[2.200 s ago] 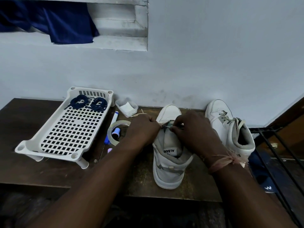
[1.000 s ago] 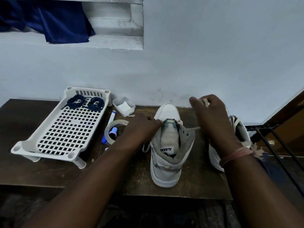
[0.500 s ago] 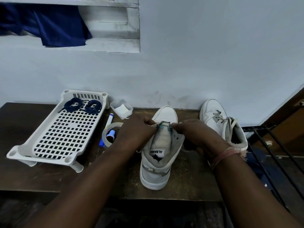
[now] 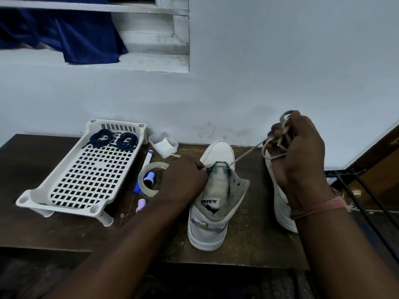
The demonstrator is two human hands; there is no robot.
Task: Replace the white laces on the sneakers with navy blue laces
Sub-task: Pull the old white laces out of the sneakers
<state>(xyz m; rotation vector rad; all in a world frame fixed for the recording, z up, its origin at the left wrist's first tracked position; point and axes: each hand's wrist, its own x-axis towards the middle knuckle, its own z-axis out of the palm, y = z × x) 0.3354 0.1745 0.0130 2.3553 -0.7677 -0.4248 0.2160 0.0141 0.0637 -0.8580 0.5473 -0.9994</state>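
Observation:
A white high-top sneaker (image 4: 212,214) stands on the dark wooden table (image 4: 254,240), toe toward the wall, its tongue exposed. My left hand (image 4: 183,180) grips the sneaker's left eyelet edge near the toe. My right hand (image 4: 298,147) is raised to the right and holds a bunch of white lace (image 4: 248,152), which runs taut from the lowest eyelets up to it. The second sneaker (image 4: 280,197) stands behind my right hand, mostly hidden. Two coiled navy blue laces (image 4: 114,140) lie at the far end of a white perforated tray (image 4: 86,171).
Between tray and sneaker lie a tape roll (image 4: 149,180), a blue-capped marker (image 4: 146,160), a purple cap (image 4: 140,205) and a small clear tub (image 4: 163,144). A black metal rail (image 4: 362,201) borders the table's right side. The wall is close behind.
My right hand has lifted up and to the right from the eyelets, drawing the white lace out taut. My left hand has stayed on the sneaker.

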